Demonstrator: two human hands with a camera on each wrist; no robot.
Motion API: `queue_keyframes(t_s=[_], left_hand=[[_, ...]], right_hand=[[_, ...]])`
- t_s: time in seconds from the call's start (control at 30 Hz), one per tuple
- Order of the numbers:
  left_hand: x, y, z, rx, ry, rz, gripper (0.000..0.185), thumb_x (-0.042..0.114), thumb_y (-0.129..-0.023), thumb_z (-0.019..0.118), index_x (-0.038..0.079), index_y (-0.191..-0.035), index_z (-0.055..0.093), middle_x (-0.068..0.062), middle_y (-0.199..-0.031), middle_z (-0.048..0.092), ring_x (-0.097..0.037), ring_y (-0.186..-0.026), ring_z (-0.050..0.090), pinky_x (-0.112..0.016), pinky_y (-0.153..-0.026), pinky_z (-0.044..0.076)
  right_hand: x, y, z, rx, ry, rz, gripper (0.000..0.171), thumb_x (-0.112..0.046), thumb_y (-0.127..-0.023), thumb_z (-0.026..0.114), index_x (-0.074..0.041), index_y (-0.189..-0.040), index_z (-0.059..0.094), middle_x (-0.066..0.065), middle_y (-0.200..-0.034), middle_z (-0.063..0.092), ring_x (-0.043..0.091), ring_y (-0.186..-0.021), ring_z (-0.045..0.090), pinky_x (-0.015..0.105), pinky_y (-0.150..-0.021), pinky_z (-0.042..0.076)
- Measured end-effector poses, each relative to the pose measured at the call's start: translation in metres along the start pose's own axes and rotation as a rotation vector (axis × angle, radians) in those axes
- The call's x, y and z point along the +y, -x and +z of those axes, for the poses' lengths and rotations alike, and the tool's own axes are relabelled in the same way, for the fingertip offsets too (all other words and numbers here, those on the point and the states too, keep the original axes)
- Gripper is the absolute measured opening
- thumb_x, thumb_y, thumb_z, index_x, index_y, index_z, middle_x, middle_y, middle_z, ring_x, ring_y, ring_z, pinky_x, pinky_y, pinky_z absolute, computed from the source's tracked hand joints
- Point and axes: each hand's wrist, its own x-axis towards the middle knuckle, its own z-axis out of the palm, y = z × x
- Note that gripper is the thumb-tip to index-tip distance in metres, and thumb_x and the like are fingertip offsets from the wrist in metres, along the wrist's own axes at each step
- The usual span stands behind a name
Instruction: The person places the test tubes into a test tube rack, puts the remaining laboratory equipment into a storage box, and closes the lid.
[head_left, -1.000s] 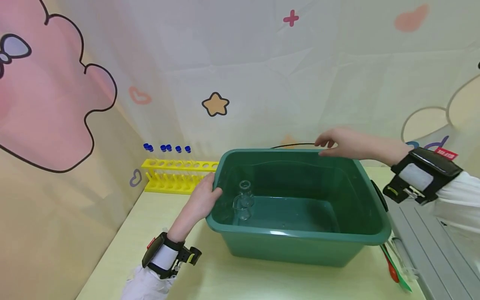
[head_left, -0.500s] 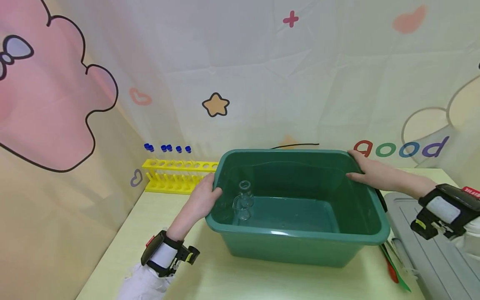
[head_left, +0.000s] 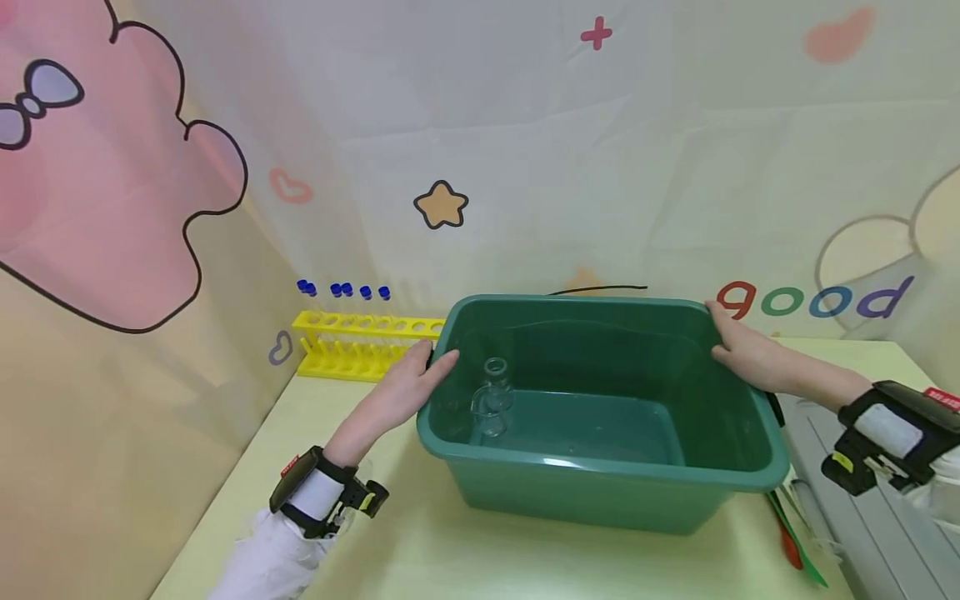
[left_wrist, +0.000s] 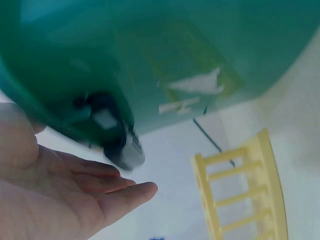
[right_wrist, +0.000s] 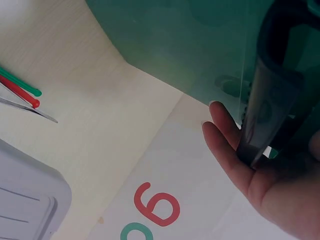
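A deep green plastic tub (head_left: 577,496) stands on the table, with clear glassware inside its left end: a narrow-necked vessel (head_left: 495,367) and what looks like a beaker (head_left: 489,417). My left hand (head_left: 405,387) is at the tub's left rim, thumb towards the inside. In the left wrist view its fingers lie straight beside a black handle (left_wrist: 117,137), apart from it. At the right end is my right hand (head_left: 753,357). The right wrist view shows its nearly straight fingers (right_wrist: 227,155) under the other black handle (right_wrist: 270,110), which lies against them.
A yellow test tube rack (head_left: 348,362) with several blue-capped tubes stands behind my left hand. Right of the tub lie a red utensil (head_left: 791,550), a green utensil (head_left: 812,571) and a grey ridged plastic piece (head_left: 832,483). A printed cloth (head_left: 525,208) hangs behind.
My right hand has moved from the tub's back rim to its right end. My left hand has shifted slightly outward, its thumb more spread. The tub stays in place.
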Motion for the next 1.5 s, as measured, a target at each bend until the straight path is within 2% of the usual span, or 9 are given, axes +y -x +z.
queue_keyframes(t_s=[0.03,0.13,0.27,0.43,0.53,0.77,1.07,1.33,1.5], left_hand=[[-0.001,0.002,-0.004,-0.002,-0.013,-0.008,0.048,0.035,-0.097,0.039,-0.005,-0.123,0.041,-0.020,-0.112,0.050,-0.032,-0.099,0.053,-0.044,-0.080,0.044],[-0.004,0.008,-0.017,0.034,-0.106,-0.054,0.062,0.045,-0.096,0.032,-0.007,-0.129,0.038,-0.025,-0.125,0.043,-0.038,-0.113,0.042,-0.051,-0.088,0.036],[-0.014,0.017,-0.035,0.049,-0.188,-0.100,0.062,0.042,-0.097,0.030,-0.009,-0.132,0.035,-0.025,-0.132,0.038,-0.040,-0.119,0.036,-0.053,-0.091,0.032],[-0.027,0.026,-0.050,0.036,-0.261,-0.121,0.049,0.033,-0.098,0.036,-0.009,-0.119,0.049,-0.021,-0.109,0.054,-0.034,-0.097,0.050,-0.045,-0.080,0.042],[-0.036,0.033,-0.056,0.005,-0.318,-0.144,0.044,0.029,-0.097,0.040,-0.010,-0.115,0.051,-0.021,-0.104,0.055,-0.033,-0.092,0.052,-0.044,-0.076,0.044],[-0.053,0.060,-0.061,-0.128,-0.507,-0.231,0.050,0.030,-0.093,0.049,-0.017,-0.109,0.051,-0.030,-0.104,0.053,-0.042,-0.098,0.049,-0.049,-0.082,0.039],[-0.071,0.093,-0.061,-0.203,-0.507,-0.294,0.040,0.028,-0.086,0.059,-0.011,-0.090,0.054,-0.014,-0.082,0.055,-0.028,-0.077,0.052,-0.041,-0.070,0.042],[-0.079,0.108,-0.052,-0.193,-0.453,-0.325,0.030,0.024,-0.082,0.064,-0.003,-0.080,0.051,-0.005,-0.070,0.048,-0.020,-0.063,0.044,-0.033,-0.058,0.038],[-0.080,0.112,-0.043,-0.172,-0.393,-0.346,0.023,0.012,-0.077,0.069,-0.002,-0.081,0.051,-0.006,-0.070,0.050,-0.019,-0.058,0.049,-0.032,-0.054,0.042]], right_hand=[[0.000,0.000,0.000,-0.001,0.000,0.000,0.064,0.001,-0.090,0.035,0.016,-0.133,-0.010,0.042,-0.133,0.009,0.056,-0.116,0.020,0.063,-0.089,0.020],[-0.001,-0.001,0.000,0.000,0.005,-0.005,0.064,0.002,-0.089,0.036,0.017,-0.132,-0.010,0.043,-0.132,0.010,0.057,-0.115,0.021,0.063,-0.088,0.021],[-0.001,-0.001,0.001,-0.004,0.006,-0.004,0.064,0.002,-0.090,0.036,0.017,-0.132,-0.010,0.044,-0.131,0.011,0.058,-0.114,0.022,0.063,-0.087,0.022],[0.001,0.001,0.001,-0.008,0.002,0.004,0.064,0.002,-0.091,0.036,0.016,-0.133,-0.011,0.043,-0.132,0.010,0.058,-0.115,0.021,0.064,-0.088,0.021],[0.002,0.002,0.001,-0.008,-0.002,0.004,0.065,0.001,-0.091,0.036,0.015,-0.133,-0.012,0.042,-0.133,0.008,0.058,-0.115,0.021,0.064,-0.088,0.021],[0.002,0.002,0.002,0.001,-0.001,0.000,0.065,0.001,-0.092,0.035,0.014,-0.133,-0.012,0.042,-0.133,0.008,0.057,-0.114,0.022,0.063,-0.087,0.023],[-0.001,-0.001,0.001,0.002,-0.002,0.001,0.064,0.001,-0.092,0.035,0.014,-0.134,-0.012,0.042,-0.133,0.009,0.057,-0.115,0.023,0.062,-0.087,0.024],[0.000,0.001,0.002,0.009,0.001,0.012,0.065,0.000,-0.092,0.035,0.013,-0.134,-0.012,0.042,-0.133,0.012,0.057,-0.113,0.027,0.061,-0.086,0.028],[0.002,0.000,0.002,0.012,0.003,0.007,0.064,0.000,-0.091,0.035,0.015,-0.133,-0.010,0.043,-0.132,0.012,0.056,-0.114,0.025,0.062,-0.087,0.026]])
